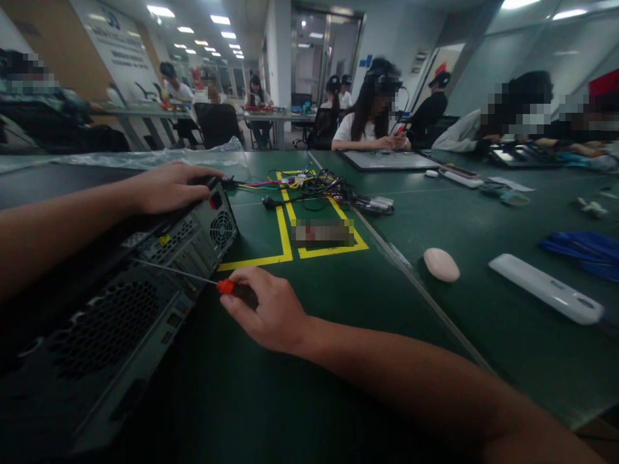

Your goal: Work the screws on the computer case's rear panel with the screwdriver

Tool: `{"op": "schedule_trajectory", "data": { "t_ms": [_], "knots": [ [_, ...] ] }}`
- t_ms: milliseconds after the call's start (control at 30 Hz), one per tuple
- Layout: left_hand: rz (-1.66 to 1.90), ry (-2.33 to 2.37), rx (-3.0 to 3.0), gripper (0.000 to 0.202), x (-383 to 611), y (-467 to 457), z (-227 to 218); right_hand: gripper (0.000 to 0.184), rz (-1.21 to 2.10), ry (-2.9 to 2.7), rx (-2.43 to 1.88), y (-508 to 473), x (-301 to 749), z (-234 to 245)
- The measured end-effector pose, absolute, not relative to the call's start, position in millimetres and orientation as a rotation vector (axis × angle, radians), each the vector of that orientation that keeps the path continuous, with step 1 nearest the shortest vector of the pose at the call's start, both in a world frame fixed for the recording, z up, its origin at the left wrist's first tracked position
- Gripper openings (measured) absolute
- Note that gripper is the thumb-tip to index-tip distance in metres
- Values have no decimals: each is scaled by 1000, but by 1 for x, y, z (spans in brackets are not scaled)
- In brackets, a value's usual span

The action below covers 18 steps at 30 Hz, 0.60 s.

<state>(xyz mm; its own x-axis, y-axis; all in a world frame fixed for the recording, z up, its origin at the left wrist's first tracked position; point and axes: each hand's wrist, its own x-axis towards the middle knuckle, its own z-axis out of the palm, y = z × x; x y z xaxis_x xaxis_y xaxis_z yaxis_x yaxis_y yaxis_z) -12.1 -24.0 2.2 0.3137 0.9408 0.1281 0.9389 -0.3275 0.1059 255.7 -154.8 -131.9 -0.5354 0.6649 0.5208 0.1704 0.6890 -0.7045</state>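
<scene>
A dark desktop computer case (145, 283) lies on its side on the green table (242, 386), its rear panel with fan grille facing me. My left hand (169, 187) rests palm down on the case's top far corner, fingers curled over the edge. My right hand (268, 309) is closed round a screwdriver (193, 277) with a red and black handle. The thin shaft points left, with its tip at the rear panel of the case.
A tangle of cables (319, 187) lies beyond yellow tape lines (283, 238). To the right are a pink mouse (441, 264), a white bar-shaped device (546, 288) and blue material (585, 248). Several other people sit at work across the table and at tables behind.
</scene>
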Motion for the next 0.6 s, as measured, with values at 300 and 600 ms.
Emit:
{"op": "schedule_trajectory", "data": {
  "t_ms": [300, 600],
  "knots": [
    [299, 1808, 2529, 82, -13, -22, 0, 35, 688, -2142, -662, -154, 255, -132],
    [258, 1810, 2548, 84, -13, -23, 1, 40, 753, -2115, -648, -157, 256, -132]
  ]
}}
